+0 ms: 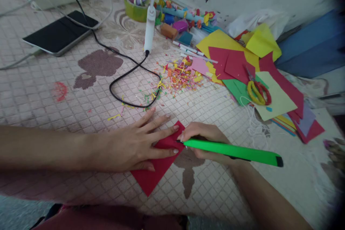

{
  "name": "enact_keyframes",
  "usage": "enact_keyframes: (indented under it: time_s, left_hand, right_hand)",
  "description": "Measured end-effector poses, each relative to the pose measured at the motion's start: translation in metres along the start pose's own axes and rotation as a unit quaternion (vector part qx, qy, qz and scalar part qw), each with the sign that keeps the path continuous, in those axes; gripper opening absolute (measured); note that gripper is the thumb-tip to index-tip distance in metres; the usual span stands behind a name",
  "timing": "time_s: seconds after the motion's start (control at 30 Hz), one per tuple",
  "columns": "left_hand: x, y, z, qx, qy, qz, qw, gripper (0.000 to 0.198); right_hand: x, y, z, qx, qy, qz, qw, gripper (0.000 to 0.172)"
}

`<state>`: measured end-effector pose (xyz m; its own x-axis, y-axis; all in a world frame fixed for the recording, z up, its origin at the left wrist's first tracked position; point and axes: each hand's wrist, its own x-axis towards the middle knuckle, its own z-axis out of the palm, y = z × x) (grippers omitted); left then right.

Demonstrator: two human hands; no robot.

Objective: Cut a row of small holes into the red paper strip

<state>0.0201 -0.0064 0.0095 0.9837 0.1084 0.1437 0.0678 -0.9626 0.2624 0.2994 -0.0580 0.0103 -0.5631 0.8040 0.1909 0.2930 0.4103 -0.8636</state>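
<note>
Head view: near the front edge of the pale diamond-patterned cloth (102,188), the left hand (129,147) lies flat, fingers spread, on a red paper rectangle (163,166); the right hand (208,133) grasps a long green plastic tool (237,151), tip over the paper.

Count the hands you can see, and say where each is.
2. The left hand lies spread on the red paper; the right hand grips a green tool by the paper's right edge. Other hands could be out of view.
</note>
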Motion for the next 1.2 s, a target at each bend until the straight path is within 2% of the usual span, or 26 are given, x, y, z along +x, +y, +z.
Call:
enact_keyframes:
  time_s: [0.27,0.53,0.77,1.2]
  left_hand:
    - [-0.001,-0.001,0.002,0.018,-0.003,-0.001,1.0,0.057]
    - [-0.001,0.004,0.003,0.022,0.0,-0.01,1.0,0.064]
    - [-0.001,-0.006,0.0,0.003,-0.011,0.029,1.0,0.052]
    - [-0.003,0.002,0.003,-0.005,-0.02,-0.015,1.0,0.058]
  right_hand:
    - [-0.001,0.0,0.0,-0.012,0.002,-0.001,1.0,0.016]
    - [0.003,-0.005,0.003,-0.07,0.012,-0.053,0.996,0.02]
    - [-0.001,-0.001,0.002,-0.019,0.006,-0.011,1.0,0.013]
    - [-0.002,-0.001,0.001,-0.017,0.007,-0.004,1.0,0.018]
